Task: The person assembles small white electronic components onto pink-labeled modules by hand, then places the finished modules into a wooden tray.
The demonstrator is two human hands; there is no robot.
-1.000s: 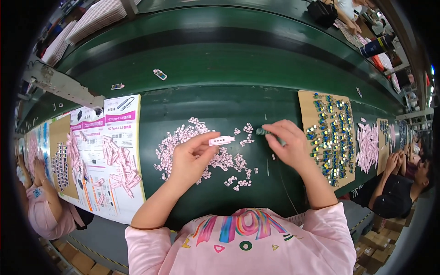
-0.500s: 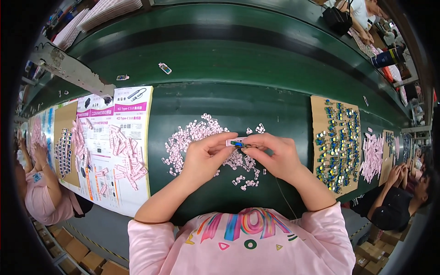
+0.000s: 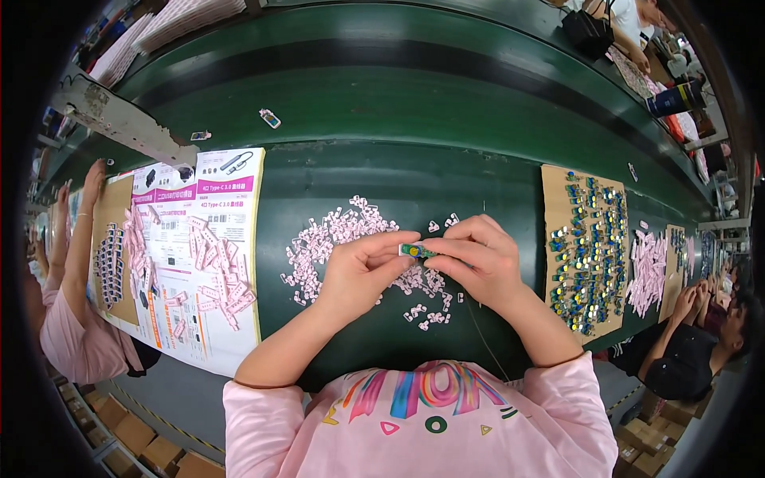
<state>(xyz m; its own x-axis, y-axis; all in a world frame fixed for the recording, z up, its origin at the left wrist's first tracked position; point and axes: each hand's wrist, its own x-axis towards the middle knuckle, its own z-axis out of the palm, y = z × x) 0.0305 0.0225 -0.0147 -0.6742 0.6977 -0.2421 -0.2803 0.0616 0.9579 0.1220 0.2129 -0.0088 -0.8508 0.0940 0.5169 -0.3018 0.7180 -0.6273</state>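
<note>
Over the middle of the bench, my left hand (image 3: 358, 267) pinches a small pink plastic shell by its left end. A green circuit board (image 3: 414, 250) with a yellow round part sits at the shell, largely covered by fingers. My right hand (image 3: 484, 263) is closed on the board's right end, thumb and fingertips together. Whether the board is fully seated cannot be made out. A thin dark cable (image 3: 484, 323) hangs below my right hand toward my shirt. Beneath both hands lies a loose heap of small pink plastic pieces (image 3: 339, 227).
Pink shells (image 3: 215, 255) lie on printed sheets (image 3: 231, 179) at left. Several boards cover a cardboard sheet (image 3: 550, 215) at right, beside more pink shells (image 3: 647, 271). Beyond runs a green conveyor belt (image 3: 382, 103) carrying a few filled shells (image 3: 269, 119). Co-workers sit on both sides.
The board in my hands has turned, now showing its yellow round part. Filled shells on the belt have shifted left. The left co-worker's arm has stretched out toward the belt.
</note>
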